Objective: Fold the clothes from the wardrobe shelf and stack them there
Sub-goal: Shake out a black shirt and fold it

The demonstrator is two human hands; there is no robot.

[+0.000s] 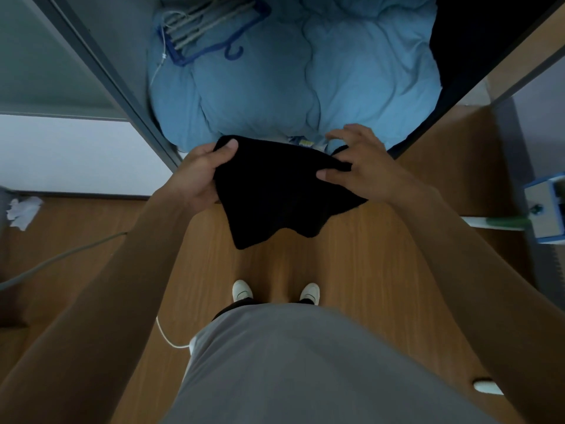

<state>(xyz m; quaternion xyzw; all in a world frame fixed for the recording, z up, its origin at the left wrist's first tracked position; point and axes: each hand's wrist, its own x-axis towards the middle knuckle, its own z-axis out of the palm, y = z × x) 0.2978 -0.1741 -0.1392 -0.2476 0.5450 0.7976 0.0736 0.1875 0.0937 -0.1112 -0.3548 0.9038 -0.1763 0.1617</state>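
Head view: a black garment (284, 191) is held in the air just in front of the near edge of the blue quilt (305, 71) that fills the wardrobe (122, 84), above the floor and touching neither. Its upper left corner is gripped by the left hand (198, 175), thumb on top and fingers curled underneath. Its right edge is pinched under the thumb of the right hand (363, 166), whose forefinger is raised loosely above the cloth. The lower hem is left hanging in soft waves, so the piece is judged light, limp and not fragile. It is best taken at its two upper corners, so that it can be drawn flat before being folded. A bundle of hangers (201, 29) is seen lying on the far left of the quilt, and a dark mass (464, 41) is packed against the quilt's right side. Below the quilt's near edge a wooden floor (305, 258) is shown, with white shoes (242, 290), a grey cable (61, 258) and crumpled paper (23, 211) further left.
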